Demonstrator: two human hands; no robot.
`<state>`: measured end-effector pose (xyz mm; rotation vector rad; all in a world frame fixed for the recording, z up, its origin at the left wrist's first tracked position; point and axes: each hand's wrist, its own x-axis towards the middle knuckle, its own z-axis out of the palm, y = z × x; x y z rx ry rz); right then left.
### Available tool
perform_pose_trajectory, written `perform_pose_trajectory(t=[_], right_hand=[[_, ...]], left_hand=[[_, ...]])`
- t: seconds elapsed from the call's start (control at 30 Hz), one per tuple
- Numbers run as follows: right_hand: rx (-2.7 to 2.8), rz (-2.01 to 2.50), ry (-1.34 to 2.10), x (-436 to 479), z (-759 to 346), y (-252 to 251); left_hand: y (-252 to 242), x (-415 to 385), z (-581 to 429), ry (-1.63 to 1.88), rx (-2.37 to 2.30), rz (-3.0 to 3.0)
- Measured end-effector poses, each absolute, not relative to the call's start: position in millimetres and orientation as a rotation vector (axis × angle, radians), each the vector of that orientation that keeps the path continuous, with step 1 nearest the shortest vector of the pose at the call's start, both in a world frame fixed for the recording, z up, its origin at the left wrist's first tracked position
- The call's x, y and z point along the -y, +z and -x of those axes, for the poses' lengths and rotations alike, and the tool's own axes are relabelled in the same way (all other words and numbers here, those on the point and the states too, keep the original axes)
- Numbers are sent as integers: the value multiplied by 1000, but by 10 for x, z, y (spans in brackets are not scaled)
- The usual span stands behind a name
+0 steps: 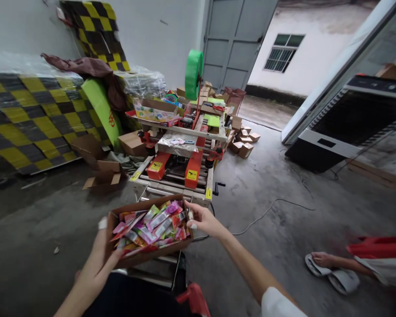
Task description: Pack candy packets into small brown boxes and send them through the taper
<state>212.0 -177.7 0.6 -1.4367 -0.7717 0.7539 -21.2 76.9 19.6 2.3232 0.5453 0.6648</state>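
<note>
Between my two hands is an open-topped cardboard box (152, 256), tilted a little and filled with small colourful packets (158, 222). My left hand (100, 251) grips its left end, the thumb lying over the near rim. At the right end, my right hand (201, 219) holds the side wall, with the thumb and fingers at the edge. White wraps show on fingertips of both hands. The box's underside is hidden. Just beyond it stands a roller-bed carton sealing machine (173, 193) carrying a green tape roll (194, 75).
Small closed cartons (246, 149) lie on the floor beyond the machine. An open carton (105, 176) sits left, before stacks in yellow-black wrapping (36, 119). A grey cable (267, 209) crosses the floor. Another person's slippered foot (326, 259) is at right, below an air cooler (350, 119).
</note>
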Motion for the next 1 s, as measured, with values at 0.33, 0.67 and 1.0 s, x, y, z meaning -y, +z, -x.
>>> perform_pose_trajectory(t=[0.33, 0.67, 1.0], right_hand=[[1685, 1909, 806, 1279, -2173, 369], [1338, 1949, 1001, 1239, -2339, 283], [1187, 2247, -186, 1396, -1685, 44]], left_hand=[[247, -1009, -44, -336, 60, -2544], [487, -1180, -628, -487, -226, -2437], [269, -679, -368, 122, -307, -2818]])
